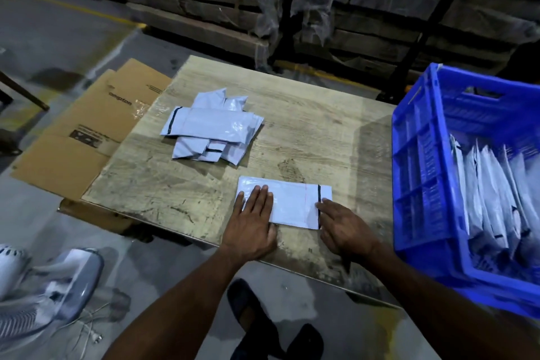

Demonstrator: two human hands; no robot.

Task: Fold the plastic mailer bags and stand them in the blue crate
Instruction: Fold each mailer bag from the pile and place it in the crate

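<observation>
Already many folded bags (493, 199) stand in the blue crate (420, 172), a pile (211, 126) waits, and the left hand (251, 222) and right hand (344, 228) press flat, holding nothing, on one mailer bag (292, 203).

Bare tabletop (306, 131) lay open from the table's centre toward 12 and 2 o'clock, giving a hand free passage. At 10 o'clock a loose pile of mailer bags (211, 126) took up the surface. At 3 o'clock the tall wall of the blue crate (420, 172) barred the way, its inside crowded with standing bags (493, 199). Flattened cardboard (87, 137) jutted out under the table's 9 o'clock edge.
</observation>
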